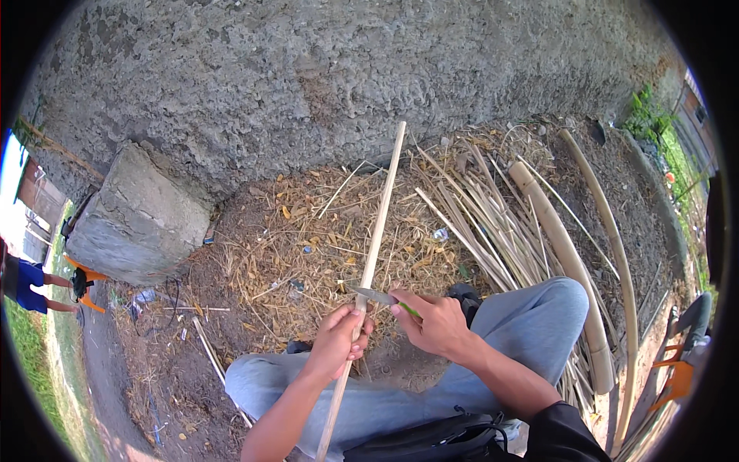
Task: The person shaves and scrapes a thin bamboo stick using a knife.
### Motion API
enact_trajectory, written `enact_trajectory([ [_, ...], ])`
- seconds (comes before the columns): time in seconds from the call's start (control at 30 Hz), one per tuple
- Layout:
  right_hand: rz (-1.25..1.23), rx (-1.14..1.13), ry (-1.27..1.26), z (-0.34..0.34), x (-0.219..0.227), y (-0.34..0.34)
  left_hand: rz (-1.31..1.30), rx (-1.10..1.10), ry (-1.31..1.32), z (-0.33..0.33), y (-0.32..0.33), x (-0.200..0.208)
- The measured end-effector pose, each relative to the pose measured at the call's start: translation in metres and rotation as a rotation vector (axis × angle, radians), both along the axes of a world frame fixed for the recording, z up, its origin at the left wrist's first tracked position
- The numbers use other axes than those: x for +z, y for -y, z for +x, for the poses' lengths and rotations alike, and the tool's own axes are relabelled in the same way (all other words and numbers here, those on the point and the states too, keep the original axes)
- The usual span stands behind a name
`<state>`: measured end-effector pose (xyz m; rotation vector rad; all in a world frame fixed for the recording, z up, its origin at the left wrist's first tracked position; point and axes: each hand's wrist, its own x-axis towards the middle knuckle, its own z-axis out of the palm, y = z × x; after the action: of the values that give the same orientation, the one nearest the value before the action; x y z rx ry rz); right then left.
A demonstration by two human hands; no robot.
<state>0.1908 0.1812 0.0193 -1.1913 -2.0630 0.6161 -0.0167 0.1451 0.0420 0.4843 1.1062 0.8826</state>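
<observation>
A long pale strip, apparently split bamboo (378, 223), slants up and away from my lap toward the wall. My left hand (339, 336) is closed round its lower part. In my right hand (431, 322) is a knife (375, 295) with a green handle, mostly covered by my fingers. The blade points left and lies across the strip just above my left hand. Whether its edge bites into the strip I cannot tell.
A rough grey wall (369, 69) rises ahead, with a concrete block (138, 219) at left. Several split strips (493, 223) lie at right beside a thick bamboo pole (562, 246) and a curved pole (612, 231). Shavings and dry leaves (308, 246) litter the ground. A person (31, 285) stands far left.
</observation>
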Motion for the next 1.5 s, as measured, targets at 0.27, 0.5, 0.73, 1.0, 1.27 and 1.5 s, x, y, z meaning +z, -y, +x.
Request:
enact_trajectory([
  [0.27,-0.035,0.0,0.106,-0.022,-0.007,0.01,0.073,0.002,-0.131,0.009,0.018,-0.004],
  [0.5,0.069,0.12,0.044,-0.019,-0.005,0.01,0.068,0.035,-0.101,0.008,0.029,-0.006],
  [0.73,-0.007,0.046,0.191,-0.021,0.004,0.019,0.223,0.018,-0.325,0.014,0.03,-0.009],
  [1.0,-0.023,0.104,0.16,-0.021,-0.005,0.015,0.371,0.018,-0.437,0.019,0.034,-0.015],
  [1.27,0.048,0.129,0.194,-0.019,-0.006,0.01,0.285,0.044,-0.246,0.014,0.026,-0.009],
  [1.5,0.119,0.203,0.315,-0.016,0.012,-0.002,0.245,0.037,-0.095,0.006,0.024,-0.007],
])
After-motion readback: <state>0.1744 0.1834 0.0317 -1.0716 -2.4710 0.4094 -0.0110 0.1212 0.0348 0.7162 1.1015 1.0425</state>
